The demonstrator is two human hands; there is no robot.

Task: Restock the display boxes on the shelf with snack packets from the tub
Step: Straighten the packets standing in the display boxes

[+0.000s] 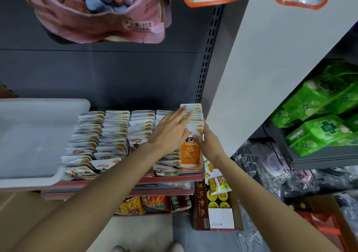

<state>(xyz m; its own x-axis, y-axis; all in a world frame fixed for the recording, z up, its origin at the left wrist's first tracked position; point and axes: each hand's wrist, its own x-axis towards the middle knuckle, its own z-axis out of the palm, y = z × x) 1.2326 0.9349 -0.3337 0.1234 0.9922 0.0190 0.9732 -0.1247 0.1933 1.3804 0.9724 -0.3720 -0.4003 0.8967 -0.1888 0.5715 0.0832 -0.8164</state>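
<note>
Several rows of white-topped snack packets (114,129) stand in display boxes on the red-edged shelf (170,179). The rightmost row (195,116) holds orange packets, with one orange packet (190,152) facing me at the front. My left hand (170,129) lies with straight fingers across the tops of that right row, pressing on them. My right hand (207,141) holds the right side of the front orange packets, thumb against their face. The translucent white tub (38,135) sits on the shelf at the left; its contents are hidden.
A white upright panel (261,77) bounds the shelf on the right. Green packs (319,119) fill the neighbouring shelf. Below stand snack bags (147,205) and an open carton (201,211) with yellow items. Hanging bags (100,13) dangle overhead. Plastic-wrapped goods (271,174) lie on the floor at right.
</note>
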